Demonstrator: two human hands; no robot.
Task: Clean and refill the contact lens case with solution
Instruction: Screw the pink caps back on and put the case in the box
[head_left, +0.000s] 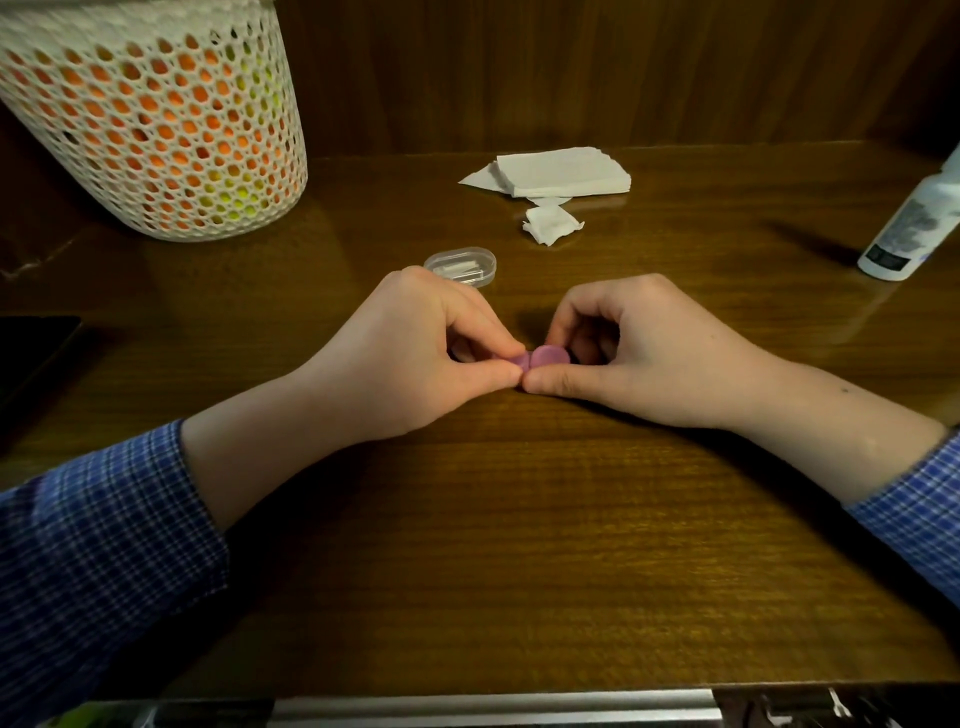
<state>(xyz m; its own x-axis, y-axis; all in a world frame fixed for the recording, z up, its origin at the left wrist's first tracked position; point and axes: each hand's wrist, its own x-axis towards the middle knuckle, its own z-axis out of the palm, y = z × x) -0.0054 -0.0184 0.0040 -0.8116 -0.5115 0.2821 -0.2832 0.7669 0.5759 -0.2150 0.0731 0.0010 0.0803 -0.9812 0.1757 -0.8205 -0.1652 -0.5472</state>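
both hands hold a small purple lens case in the middle of the brown table. the left hand pinches the left end with thumb and fingers. the right hand pinches the right end the same way. the two thumbs almost touch in front of the case. just behind the left hand sits a little clear box. farther back lie white tissues. a white bottle stands far right. a white basket stands far left.
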